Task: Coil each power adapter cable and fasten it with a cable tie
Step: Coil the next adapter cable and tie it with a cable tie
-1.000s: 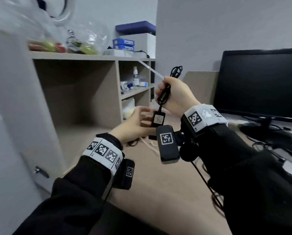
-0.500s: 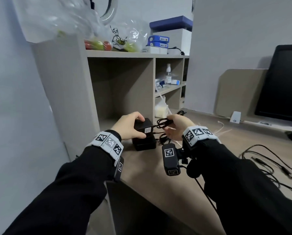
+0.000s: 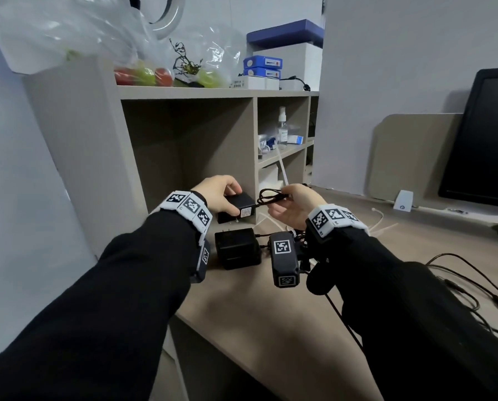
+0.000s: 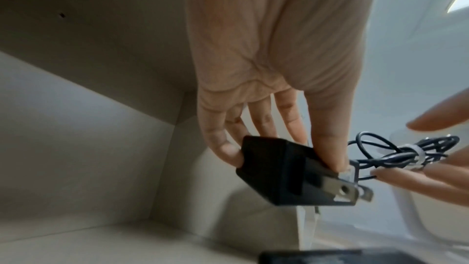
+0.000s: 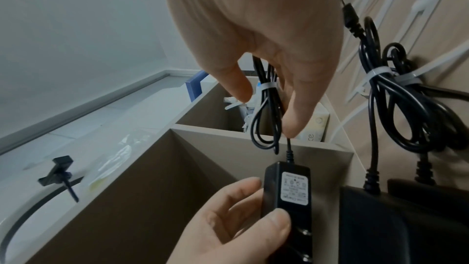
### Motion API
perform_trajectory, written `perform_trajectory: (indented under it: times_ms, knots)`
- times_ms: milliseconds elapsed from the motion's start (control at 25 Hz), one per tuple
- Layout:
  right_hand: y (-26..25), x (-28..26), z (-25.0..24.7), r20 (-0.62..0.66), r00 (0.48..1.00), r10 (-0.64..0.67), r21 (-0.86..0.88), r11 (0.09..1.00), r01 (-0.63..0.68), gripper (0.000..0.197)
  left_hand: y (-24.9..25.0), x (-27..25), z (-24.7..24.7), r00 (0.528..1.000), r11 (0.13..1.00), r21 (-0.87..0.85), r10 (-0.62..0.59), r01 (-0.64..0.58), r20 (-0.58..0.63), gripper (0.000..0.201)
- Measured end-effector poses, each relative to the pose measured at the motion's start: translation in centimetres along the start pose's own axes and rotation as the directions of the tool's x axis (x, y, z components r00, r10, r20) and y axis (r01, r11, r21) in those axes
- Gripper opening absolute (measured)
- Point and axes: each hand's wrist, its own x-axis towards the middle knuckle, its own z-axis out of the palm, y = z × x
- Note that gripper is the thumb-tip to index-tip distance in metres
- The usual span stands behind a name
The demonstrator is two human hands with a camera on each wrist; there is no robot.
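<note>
— Well, nearest us on the counter (image 3: 271, 328) sit two black adapters (image 3: 237, 248), one on top of the other, with their tied cable bundle (image 5: 396, 95) just beside them. Finished ones, parked at the mouth of the shelf unit (image 3: 184, 146), I'd guess.

— And above them?

— A smaller power adapter (image 3: 236, 208), carried over that pile. The left hand (image 3: 217, 192) has it clenched across the body, thumb on one side and fingers on the other, prongs (image 4: 421, 190) pointing down and clear of the skin.

— Why that hold?

— It leaves the cable end free. The coiled cable (image 5: 266, 111) runs straight out of the adapter to the right hand (image 3: 292, 205), which pinches the bundle between thumb and fingertips, right at the white cable tie (image 5: 266, 85) cinched round it. So the adapter is wholly inside the left grip and the coil inside the right grip, with only a short stretch of cord between the two.

— So this one is done?

— It looks coiled and fastened; I'd judge it is about to join the others. The tie's tail seems to stick out untrimmed, though that is hard to make out.

— Further back?

— Loose white cable ties (image 3: 383, 227) on the counter, and untidy black cords (image 3: 458, 273) off to the right near the monitor (image 3: 485, 140).
</note>
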Motion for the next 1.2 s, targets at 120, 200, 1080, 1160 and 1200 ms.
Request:
perform_trajectory:
  times_ms: [120, 200, 1080, 1160, 1200]
  knots:
    - [0.4, 1.4, -0.1, -0.004, 0.998, 0.066, -0.001, 0.998, -0.066, 0.026, -1.2, 2.1, 1.4, 0.995, 0.997, 0.042, -0.065, 0.062, 0.07, 0.042]
    - [0.6, 2.5, -0.2, -0.03, 0.997, 0.076, -0.048, 0.996, -0.077, 0.054, -2.0, 3.2, 2.3, 0.99, 0.995, 0.028, -0.101, 0.098, 0.095, 0.037]
    - [-3.8, -4.0, -5.1, -0.132, 0.981, -0.14, -0.323, 0.942, 0.091, 0.019, 9.1, 0.6, 3.1, 0.981, 0.979, -0.085, 0.187, -0.183, 0.041, 0.02]
    - [-5.3, -6.7, -7.5, -0.164, 0.965, -0.205, -0.452, 0.885, 0.111, 0.014, 13.4, -0.6, 4.7, 0.954, 0.958, -0.089, 0.281, -0.272, 0.106, 0.023]
    - [-6.1, -8.3, -8.9, -0.179, 0.955, -0.235, -0.52, 0.847, 0.111, 0.014, 15.6, -1.1, 5.8, 0.935, 0.946, -0.101, 0.319, -0.307, 0.154, 0.022]
